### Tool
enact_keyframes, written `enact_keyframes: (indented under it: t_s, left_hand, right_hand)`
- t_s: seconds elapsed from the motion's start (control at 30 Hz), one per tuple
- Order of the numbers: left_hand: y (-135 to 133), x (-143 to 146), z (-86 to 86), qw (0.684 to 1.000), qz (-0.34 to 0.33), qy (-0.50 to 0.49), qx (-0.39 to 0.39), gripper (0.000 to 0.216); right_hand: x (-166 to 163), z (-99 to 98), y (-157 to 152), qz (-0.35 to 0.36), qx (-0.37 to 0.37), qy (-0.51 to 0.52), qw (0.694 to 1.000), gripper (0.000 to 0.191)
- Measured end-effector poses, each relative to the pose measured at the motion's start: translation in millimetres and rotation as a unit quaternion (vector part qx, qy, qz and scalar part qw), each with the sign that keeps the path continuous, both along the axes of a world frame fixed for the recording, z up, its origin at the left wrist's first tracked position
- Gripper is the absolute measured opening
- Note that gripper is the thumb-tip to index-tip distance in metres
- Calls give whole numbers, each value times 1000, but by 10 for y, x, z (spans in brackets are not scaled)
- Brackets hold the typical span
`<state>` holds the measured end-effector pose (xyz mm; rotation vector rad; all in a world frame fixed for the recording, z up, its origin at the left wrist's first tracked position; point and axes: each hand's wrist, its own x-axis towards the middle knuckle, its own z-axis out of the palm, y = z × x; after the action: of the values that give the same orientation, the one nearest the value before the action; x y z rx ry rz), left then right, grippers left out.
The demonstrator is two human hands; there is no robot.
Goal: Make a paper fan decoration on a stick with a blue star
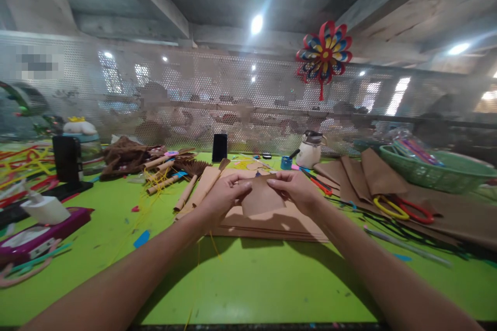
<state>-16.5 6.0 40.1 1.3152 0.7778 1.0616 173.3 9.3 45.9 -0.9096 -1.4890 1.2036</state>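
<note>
A small piece of brown paper point(264, 197) hangs between my hands, held near its top corners. My left hand point(229, 191) pinches its left side between thumb and fingers. On the other side, my right hand point(293, 186) grips the right corner the same way. Beneath the piece lies a stack of larger brown paper sheets point(272, 230) on the green table. Rolled brown paper tubes point(205, 186) with fringed ends rest just left of my left hand. A blue jar point(286, 162) stands beyond my right hand.
Scissors with yellow and red handles point(404, 209) lie on brown paper at right, near a green basket point(442, 170). A white jug point(309, 150) and an upright phone point(219, 148) stand behind. At left are a purple power strip point(50, 235) and a black stand point(68, 163).
</note>
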Motion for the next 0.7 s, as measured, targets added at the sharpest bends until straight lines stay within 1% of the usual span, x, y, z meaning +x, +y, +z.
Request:
enact_keyframes:
  t_s: [0.13, 0.23, 0.4, 0.47, 0.53, 0.6, 0.67, 0.7]
  left_hand:
    - [-35, 6, 31, 1000, -11, -20, -3, 31]
    - [-61, 21, 58, 1000, -9, -15, -9, 29]
    - [-64, 36, 72, 999, -18, -21, -25, 30]
    - [-52, 28, 77, 1000, -18, -15, -19, 31]
    - [-43, 10, 82, 1000, -17, 21, -1, 26]
    - [-50, -11, 76, 995, -39, 87, 19, 19]
    - [-76, -23, 50, 983, -99, 153, 24, 14]
    - [-93, -22, 29, 976, -135, 172, 17, 13]
  right_hand:
    - [-7, -23, -10, 27, -10, 16, 999, 24]
    - [-8, -28, -13, 40, -22, 34, 998, 23]
    - [-19, -30, -7, 31, -42, 54, 997, 28]
    - [-20, -26, -1, 27, -56, 71, 996, 27]
    - [-14, -22, 6, 17, -68, 94, 993, 27]
    - [-8, -24, 10, -1, -68, 101, 993, 27]
    - [-11, -35, 4, -7, -50, 72, 996, 26]
    - [-19, -43, -4, 4, -40, 46, 998, 26]
